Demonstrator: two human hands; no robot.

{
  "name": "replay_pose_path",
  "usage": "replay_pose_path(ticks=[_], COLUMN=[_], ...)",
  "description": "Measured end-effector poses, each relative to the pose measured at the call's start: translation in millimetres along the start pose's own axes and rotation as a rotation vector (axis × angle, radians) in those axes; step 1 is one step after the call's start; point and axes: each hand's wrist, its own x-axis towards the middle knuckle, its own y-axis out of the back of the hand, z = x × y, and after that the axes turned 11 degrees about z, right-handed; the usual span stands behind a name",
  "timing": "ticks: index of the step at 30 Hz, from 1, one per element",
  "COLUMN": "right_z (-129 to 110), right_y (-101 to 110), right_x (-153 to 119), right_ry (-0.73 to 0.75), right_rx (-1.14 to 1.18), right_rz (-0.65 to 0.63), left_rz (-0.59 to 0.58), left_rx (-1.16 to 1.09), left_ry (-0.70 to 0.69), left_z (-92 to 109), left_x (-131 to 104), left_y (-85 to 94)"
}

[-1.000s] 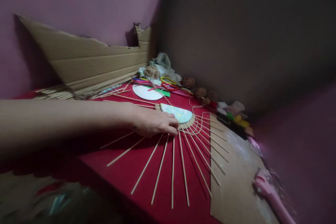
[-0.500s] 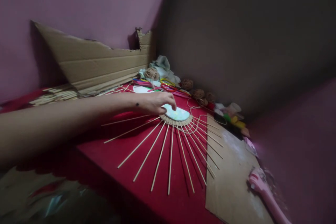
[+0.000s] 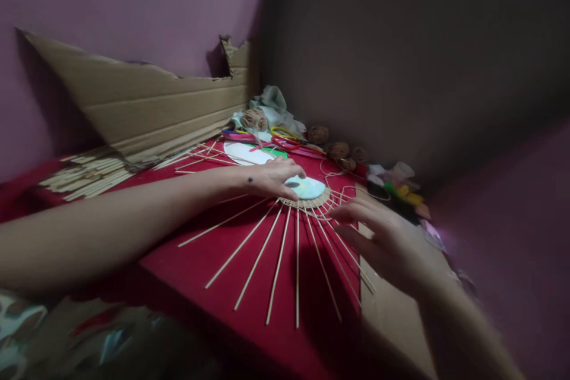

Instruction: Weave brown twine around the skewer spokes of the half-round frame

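Observation:
A pale blue, patterned disc (image 3: 312, 188) lies on the red cloth, edged by a woven cord band (image 3: 307, 204). Thin sticks (image 3: 284, 261) fan out from that band towards me. My left hand (image 3: 280, 178) presses on the disc's left side, thumb at the near edge and bent fingers over its top. To the right, my right hand (image 3: 387, 240) hovers above the sticks with fingers apart and nothing visible between them. Near its fingertips a loose tan cord (image 3: 341, 177) trails from the band.
Cardboard (image 3: 169, 98) leans on the wall behind a pile of sticks (image 3: 89, 175). Farther back are a white oval piece (image 3: 244, 153), scissors with red handles (image 3: 285, 141) and balls of brown twine (image 3: 317, 133). Another cardboard sheet (image 3: 392, 320) lies at the right.
My right hand has come in from the right, over the sticks near the cord. My left hand stays at the disc, its thumb now farther along the near edge. The view has shifted slightly.

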Motion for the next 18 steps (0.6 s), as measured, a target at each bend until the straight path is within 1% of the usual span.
replay_pose_path(ticks=[1,4,5,7,9,11,15,18], right_z=[2.0,10.5,13.1,16.2,16.4,15.1,14.5,16.4], right_y=[-14.4,-60.4,-72.4,-87.3,-91.5,-90.2,-87.7,-86.9], right_x=[-2.0,-6.1,-6.7,-6.6,-5.5,-4.7,-6.6,-9.3], right_ry=[-0.004,-0.044,-0.064,-0.074,-0.077,-0.088,-0.104,-0.084], right_rx=[0.022,0.085,0.065,0.022,-0.014,-0.036,-0.054,-0.068], right_rz=[0.015,0.115,0.153,0.154,0.143,0.146,0.158,0.170], left_rz=[-0.011,-0.025,-0.024,-0.008,0.023,0.047,0.053,0.071], left_rx=[-0.018,-0.018,-0.007,0.012,0.023,0.020,0.016,0.068], left_ry=[-0.004,0.013,0.019,0.023,0.026,0.047,0.107,0.108], left_z=[-1.6,-1.8,-0.8,1.7,3.7,5.3,9.9,13.0], left_x=[-0.6,-0.8,-0.7,-0.9,-1.1,-0.9,1.2,2.6], left_y=[1.5,1.6,0.3,-3.3,-6.9,-9.1,-10.1,-11.7])
